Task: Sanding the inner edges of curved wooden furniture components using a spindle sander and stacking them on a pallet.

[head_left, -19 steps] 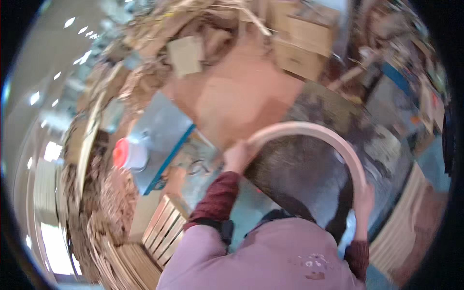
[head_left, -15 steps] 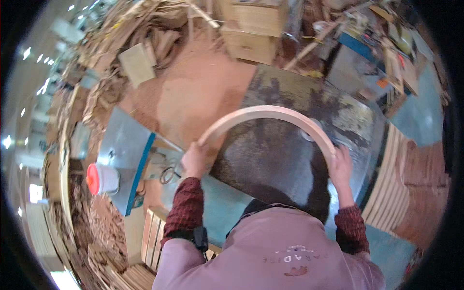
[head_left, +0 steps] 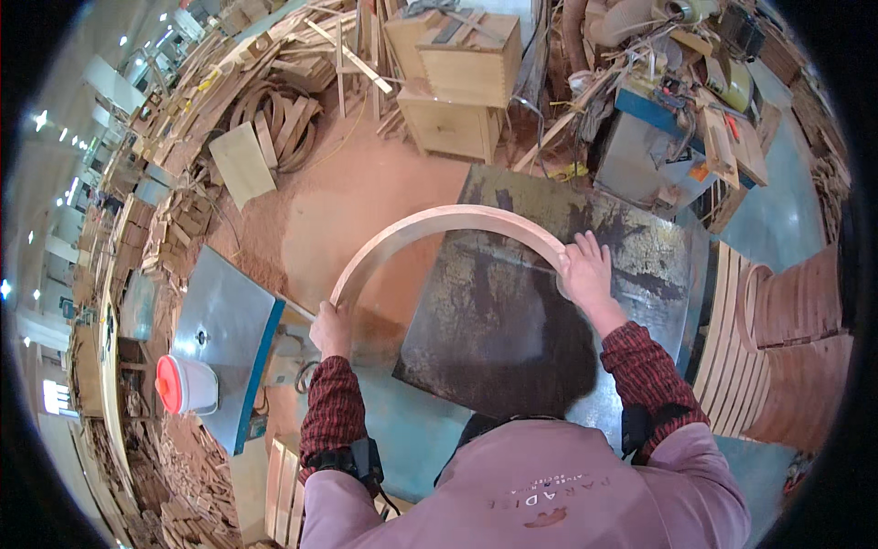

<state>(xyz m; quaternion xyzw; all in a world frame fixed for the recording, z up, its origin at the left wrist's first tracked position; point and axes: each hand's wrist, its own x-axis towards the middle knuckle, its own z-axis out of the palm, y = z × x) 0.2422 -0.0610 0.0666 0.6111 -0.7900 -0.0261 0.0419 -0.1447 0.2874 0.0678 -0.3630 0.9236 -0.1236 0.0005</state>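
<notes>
A pale curved wooden piece (head_left: 448, 218), bent like a half ring, is held up in front of me with its arch pointing away. My left hand (head_left: 331, 331) is wrapped round its left end. At the right end, my right hand (head_left: 586, 272) grips the wood with the thumb, while its other fingers stretch up and apart. Beneath the right part of the arch lies a dark, worn metal machine table (head_left: 512, 320); the left part hangs out over the dusty floor.
To the left, a white bucket with a red lid (head_left: 187, 384) stands on a blue-edged metal table (head_left: 229, 329). Stacked curved wooden pieces (head_left: 732, 348) lie at the right. Wooden cabinets (head_left: 448, 123) stand at the back, and a cluttered metal bench (head_left: 645, 165) at the back right.
The curved wooden piece has moved left, with both hands on it. My right hand has come up and left, and its fingers have spread. My left hand has shifted left and slightly nearer.
</notes>
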